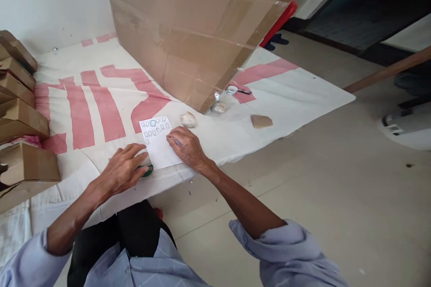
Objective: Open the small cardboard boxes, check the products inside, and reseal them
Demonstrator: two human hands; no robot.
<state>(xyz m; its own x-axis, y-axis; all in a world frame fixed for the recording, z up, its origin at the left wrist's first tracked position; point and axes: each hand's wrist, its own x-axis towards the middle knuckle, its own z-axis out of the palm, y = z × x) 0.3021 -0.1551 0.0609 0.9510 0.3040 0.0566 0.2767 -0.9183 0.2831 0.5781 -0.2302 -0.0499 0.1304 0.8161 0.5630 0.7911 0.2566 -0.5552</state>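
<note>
I've got one white sheet (162,152), three rows of small drawn boxes (154,133), flat near the table (215,143) edge, left hand (123,168) fingers spread beside one green ring (148,171), right hand (190,148) curled over the sheet, can't tell what it's pinching.

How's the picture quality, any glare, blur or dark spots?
Head view: small glints on the large cardboard box; head view: the upper-right dark area is nearly black; head view: the paper is bright, its small drawn outlines slightly soft but discernible.
</note>
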